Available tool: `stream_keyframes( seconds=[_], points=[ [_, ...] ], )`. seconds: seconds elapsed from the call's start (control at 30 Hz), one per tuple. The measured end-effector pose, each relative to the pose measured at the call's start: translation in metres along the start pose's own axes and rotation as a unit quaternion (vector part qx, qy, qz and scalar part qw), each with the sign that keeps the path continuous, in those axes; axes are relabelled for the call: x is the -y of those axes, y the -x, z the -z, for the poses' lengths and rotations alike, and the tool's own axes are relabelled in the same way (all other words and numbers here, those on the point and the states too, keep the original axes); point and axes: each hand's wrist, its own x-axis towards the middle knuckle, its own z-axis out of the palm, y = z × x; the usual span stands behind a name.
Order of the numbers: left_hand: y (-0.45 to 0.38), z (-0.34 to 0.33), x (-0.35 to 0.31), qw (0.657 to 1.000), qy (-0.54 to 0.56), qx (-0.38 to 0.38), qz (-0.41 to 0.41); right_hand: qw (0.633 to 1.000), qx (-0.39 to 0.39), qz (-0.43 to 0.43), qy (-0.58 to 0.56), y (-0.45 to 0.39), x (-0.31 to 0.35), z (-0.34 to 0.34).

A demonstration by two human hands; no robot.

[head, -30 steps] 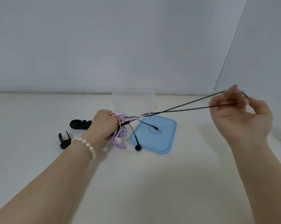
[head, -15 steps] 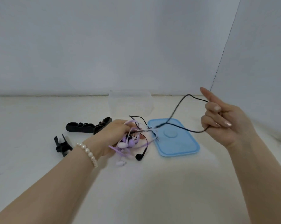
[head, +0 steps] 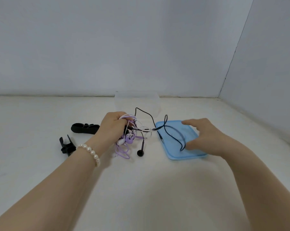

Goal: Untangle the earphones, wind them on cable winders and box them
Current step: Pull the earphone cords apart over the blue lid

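Lowered to three o'clock, the open right hand (head: 206, 137) drops the thin black earphone cable (head: 172, 132); left hand (head: 113, 127) grips the purple-white-black earphone tangle (head: 129, 139); untangling barely begun

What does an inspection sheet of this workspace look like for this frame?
Surface: pale tabletop, bare in the foreground.
Job's things: tangled earphones, purple, white and black; two black cable winders; clear box; blue lid lying flat.
Clutter: nothing seen.
Hands: left hand grips the tangle; right hand open over the lid.
Cables: black cable loops slack across the lid.
Surroundings: plain grey walls meeting at a corner.
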Motion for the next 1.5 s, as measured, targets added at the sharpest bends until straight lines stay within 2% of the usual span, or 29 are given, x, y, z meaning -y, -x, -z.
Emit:
stream_keyframes(
  seconds=[0.1,0.23,0.33,0.5,0.57,0.63,0.7,0.77,0.8,0.87,0.93,1.03,1.07,1.13,1.2,1.27,1.3,1.4,1.43,1.5],
  points=[
    [-0.002,0.0,0.003,1.0,0.004,0.006,-0.005,0.989,-0.025,0.128,-0.063,0.007,0.012,-0.005],
    [0.001,-0.001,0.0,0.999,0.003,0.022,-0.025,0.953,-0.061,0.199,-0.222,0.012,0.027,-0.005],
    [0.002,-0.002,0.0,0.999,0.008,0.025,-0.028,0.944,-0.073,0.213,-0.243,0.01,0.029,-0.006],
    [0.001,-0.003,0.004,0.999,-0.015,0.036,-0.021,0.98,0.001,0.196,-0.041,0.007,0.022,-0.014],
    [0.001,-0.004,0.004,0.999,-0.011,0.033,-0.018,0.983,0.012,0.184,-0.017,0.007,0.022,-0.015],
    [0.002,-0.004,0.003,1.0,-0.005,0.016,-0.016,0.979,0.008,0.183,-0.086,0.01,0.022,-0.006],
    [0.001,-0.001,0.003,1.0,0.01,-0.025,-0.007,0.954,-0.024,0.188,-0.231,0.011,0.018,0.008],
    [-0.001,0.002,0.002,0.998,0.035,-0.056,0.01,0.903,-0.086,0.182,-0.38,0.009,0.011,0.023],
    [-0.001,0.002,0.001,0.997,0.038,-0.059,0.016,0.863,-0.103,0.167,-0.466,0.007,0.007,0.028],
    [-0.001,0.0,0.001,0.998,0.024,-0.06,0.021,0.745,-0.095,0.132,-0.647,0.007,0.004,0.033],
    [-0.001,0.0,0.002,0.995,0.045,-0.076,0.041,0.617,-0.087,0.123,-0.772,0.011,0.002,0.035],
    [-0.001,0.008,0.001,0.981,0.141,-0.095,0.099,0.456,-0.12,0.136,-0.871,0.017,-0.007,0.041],
    [-0.001,0.011,-0.001,0.97,0.187,-0.097,0.119,0.414,-0.133,0.141,-0.889,0.017,-0.013,0.044],
    [-0.003,0.016,-0.002,0.958,0.22,-0.117,0.143,0.369,-0.157,0.141,-0.905,0.017,-0.024,0.047],
    [-0.005,0.019,-0.001,0.955,0.213,-0.14,0.154,0.374,-0.177,0.127,-0.901,0.014,-0.033,0.048],
    [-0.004,0.018,-0.002,0.956,0.206,-0.135,0.158,0.421,-0.191,0.114,-0.879,0.015,-0.034,0.049],
    [-0.001,0.017,-0.005,0.958,0.211,-0.123,0.152,0.469,-0.197,0.101,-0.855,0.015,-0.032,0.05],
    [0.007,0.013,-0.016,0.959,0.241,-0.083,0.125,0.655,-0.2,0.02,-0.728,0.009,-0.019,0.047],
    [0.009,0.012,-0.019,0.961,0.238,-0.074,0.117,0.719,-0.213,-0.013,-0.662,0.005,-0.016,0.044],
    [0.012,0.009,-0.023,0.969,0.215,-0.067,0.104,0.862,-0.269,-0.069,-0.425,0.0,-0.01,0.033]
  ],
)
